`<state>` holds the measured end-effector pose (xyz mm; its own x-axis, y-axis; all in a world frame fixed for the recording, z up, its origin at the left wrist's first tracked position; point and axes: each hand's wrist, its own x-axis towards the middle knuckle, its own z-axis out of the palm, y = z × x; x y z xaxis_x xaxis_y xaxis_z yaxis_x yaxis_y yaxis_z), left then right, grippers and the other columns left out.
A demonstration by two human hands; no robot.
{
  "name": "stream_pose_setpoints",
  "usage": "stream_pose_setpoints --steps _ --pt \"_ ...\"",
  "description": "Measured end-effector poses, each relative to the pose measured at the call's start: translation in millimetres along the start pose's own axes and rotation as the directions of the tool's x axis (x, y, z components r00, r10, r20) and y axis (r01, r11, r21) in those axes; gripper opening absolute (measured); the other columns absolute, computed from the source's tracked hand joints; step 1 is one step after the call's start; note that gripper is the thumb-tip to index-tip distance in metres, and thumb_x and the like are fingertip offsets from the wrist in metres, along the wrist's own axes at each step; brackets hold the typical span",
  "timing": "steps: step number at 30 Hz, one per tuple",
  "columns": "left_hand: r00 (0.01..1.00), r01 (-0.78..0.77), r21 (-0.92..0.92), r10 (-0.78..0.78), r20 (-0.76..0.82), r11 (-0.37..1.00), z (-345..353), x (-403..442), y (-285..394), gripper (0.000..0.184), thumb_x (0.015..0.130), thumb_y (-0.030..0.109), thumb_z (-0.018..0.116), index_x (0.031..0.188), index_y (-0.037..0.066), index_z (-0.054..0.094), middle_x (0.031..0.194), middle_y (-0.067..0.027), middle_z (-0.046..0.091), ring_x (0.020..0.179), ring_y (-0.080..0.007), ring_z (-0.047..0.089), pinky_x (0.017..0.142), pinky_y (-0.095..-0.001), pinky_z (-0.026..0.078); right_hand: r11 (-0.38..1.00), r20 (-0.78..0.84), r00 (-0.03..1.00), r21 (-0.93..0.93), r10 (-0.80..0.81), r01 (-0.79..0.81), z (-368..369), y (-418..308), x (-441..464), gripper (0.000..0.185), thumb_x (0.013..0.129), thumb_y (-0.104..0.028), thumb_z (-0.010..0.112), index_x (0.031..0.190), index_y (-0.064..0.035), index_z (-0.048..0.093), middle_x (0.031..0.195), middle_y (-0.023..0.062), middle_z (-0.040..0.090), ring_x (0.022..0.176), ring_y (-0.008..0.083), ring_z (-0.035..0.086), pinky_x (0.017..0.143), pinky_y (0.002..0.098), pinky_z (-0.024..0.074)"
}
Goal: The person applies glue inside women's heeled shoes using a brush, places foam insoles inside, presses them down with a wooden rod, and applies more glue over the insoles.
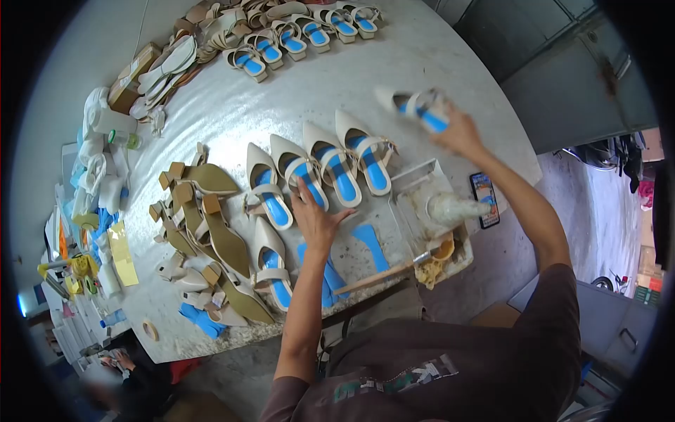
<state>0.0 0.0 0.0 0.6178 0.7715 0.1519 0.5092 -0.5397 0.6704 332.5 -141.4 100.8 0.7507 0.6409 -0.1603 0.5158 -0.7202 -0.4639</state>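
Observation:
My right hand [458,132] grips a cream pointed-toe shoe [430,119] with a blue insole, raised over the right side of the table and slightly blurred. My left hand [316,219] has its fingers spread, with the fingertips over the heel part of another cream shoe [285,149]; whether they touch it I cannot tell. That shoe stands in a row with several like it, among them a shoe [373,169] at the right end. One more shoe [268,246] lies left of my left wrist. Loose blue insole pieces [369,243] lie near my left hand.
Shoes with olive soles up [228,246] are piled at left. More finished-looking shoes [316,35] line the far edge. A brush [383,276] rests against a glue-crusted container [450,211], beside a phone [484,200]. Another person [116,380] sits at lower left.

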Motion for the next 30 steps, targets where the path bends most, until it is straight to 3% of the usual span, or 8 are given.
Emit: stream_pose_setpoints --steps 1,4,12,17,22,24,27,30 --pt "1.000 0.006 0.023 -0.006 -0.001 1.000 1.0 -4.4 -7.3 0.144 0.044 0.040 0.095 0.151 0.001 0.006 0.140 -0.0341 0.029 0.123 -0.0483 0.038 0.103 -0.0533 0.035 0.995 -0.022 0.999 -0.100 -0.023 0.021 29.7 1.4 -6.6 0.094 0.058 -0.026 0.080 0.138 0.0047 0.042 0.090 0.0217 0.070 0.083 0.0337 0.070 0.076 0.0397 0.0561" --pt "0.998 0.057 0.043 -0.058 0.022 0.997 14.0 2.7 2.7 0.148 0.041 0.038 0.096 0.151 0.000 0.004 0.132 -0.0373 0.034 0.117 -0.0488 0.042 0.099 -0.0508 0.038 1.000 0.139 0.990 -0.025 -0.002 0.005 62.9 3.2 -8.5 0.100 0.058 -0.026 0.080 0.140 0.0101 0.035 0.088 0.0249 0.068 0.082 0.0365 0.069 0.075 0.0418 0.0548" --pt "0.993 -0.033 -0.006 0.032 -0.111 0.999 94.3 126.4 39.6 0.144 0.045 0.033 0.097 0.151 0.001 0.006 0.127 -0.0334 0.034 0.114 -0.0487 0.044 0.098 -0.0479 0.039 0.994 -0.082 0.992 0.054 0.100 -0.095 60.3 12.7 98.6 0.108 0.060 -0.028 0.078 0.146 0.0078 0.024 0.089 0.0262 0.068 0.084 0.0396 0.068 0.075 0.0434 0.0541" --pt "0.994 -0.060 -0.019 0.058 -0.094 0.998 124.3 218.5 57.3 0.146 0.044 0.038 0.096 0.152 0.003 0.003 0.125 -0.0332 0.035 0.112 -0.0476 0.044 0.097 -0.0477 0.039 0.986 -0.112 0.982 -0.060 0.151 -0.158 43.5 16.2 193.1 0.109 0.062 -0.028 0.079 0.147 0.0062 0.021 0.089 0.0248 0.068 0.083 0.0392 0.068 0.075 0.0436 0.0544" --pt "0.985 -0.138 0.018 0.139 -0.098 0.990 125.7 236.6 36.8 0.145 0.048 0.044 0.094 0.152 0.003 0.002 0.118 -0.0328 0.040 0.104 -0.0460 0.045 0.091 -0.0479 0.040 0.971 -0.230 0.950 -0.063 0.209 -0.229 55.8 14.5 193.4 0.104 0.063 -0.028 0.078 0.146 0.0058 0.024 0.090 0.0242 0.069 0.084 0.0391 0.068 0.076 0.0443 0.0543" --pt "0.991 -0.099 -0.007 0.098 -0.092 0.995 122.9 234.1 34.8 0.142 0.047 0.044 0.093 0.151 0.001 0.006 0.123 -0.0341 0.040 0.107 -0.0468 0.046 0.093 -0.0479 0.039 0.966 -0.226 0.942 -0.004 0.250 -0.257 59.4 20.4 184.0 0.103 0.064 -0.028 0.078 0.146 0.0055 0.026 0.090 0.0244 0.069 0.085 0.0392 0.068 0.077 0.0447 0.0541" --pt "0.986 -0.138 0.006 0.138 -0.093 0.990 122.9 233.9 30.7 0.139 0.048 0.044 0.092 0.151 0.000 0.009 0.129 -0.0348 0.040 0.111 -0.0478 0.046 0.095 -0.0490 0.039 0.995 -0.296 0.951 -0.003 0.093 -0.099 73.3 26.7 187.0 0.102 0.064 -0.027 0.077 0.146 0.0043 0.026 0.091 0.0248 0.069 0.084 0.0397 0.068 0.077 0.0448 0.0541" --pt "0.981 -0.191 -0.103 0.187 -0.044 0.976 110.9 235.8 19.2 0.136 0.052 0.043 0.090 0.151 -0.001 0.009 0.136 -0.0349 0.036 0.118 -0.0491 0.043 0.100 -0.0505 0.036 0.989 -0.113 0.983 -0.025 0.143 -0.146 54.7 11.8 194.4 0.105 0.067 -0.030 0.079 0.149 0.0025 0.022 0.107 0.0293 0.065 0.097 0.0401 0.066 0.085 0.0411 0.0527"
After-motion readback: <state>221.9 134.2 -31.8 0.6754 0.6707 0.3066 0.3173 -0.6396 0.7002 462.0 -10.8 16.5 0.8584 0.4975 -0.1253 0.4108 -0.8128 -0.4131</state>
